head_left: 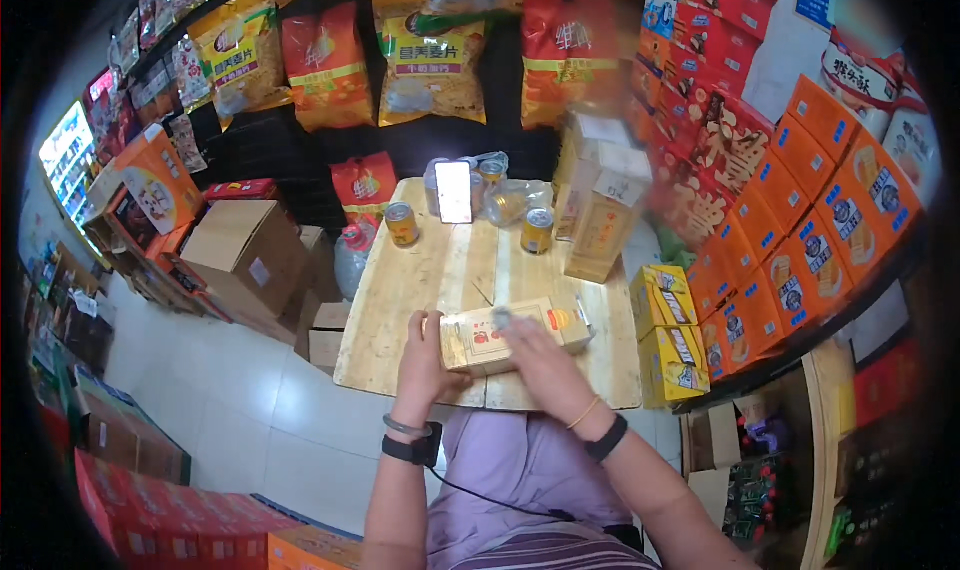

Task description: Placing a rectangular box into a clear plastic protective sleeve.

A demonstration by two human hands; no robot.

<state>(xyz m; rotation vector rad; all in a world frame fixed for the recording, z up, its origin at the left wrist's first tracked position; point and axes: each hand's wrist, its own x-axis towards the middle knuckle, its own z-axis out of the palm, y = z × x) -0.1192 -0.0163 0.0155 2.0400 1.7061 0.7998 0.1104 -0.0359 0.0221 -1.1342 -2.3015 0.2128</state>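
Observation:
A long cream-and-gold carton with red print lies flat across the near part of the wooden table. My left hand is wrapped round its left end, with the thumb along the near side and the fingers over the far edge. Over the middle of its top face is my right hand, slightly blurred. A small grey wad, perhaps a cloth, shows at its fingertips against the carton. The right end of the carton sticks out past that hand.
Two tall cartons stand at the table's right. Gold cans and a lit phone are at the back. Yellow boxes adjoin the right edge, beside stacked orange boxes. Brown cardboard boxes stand left, bagged goods behind.

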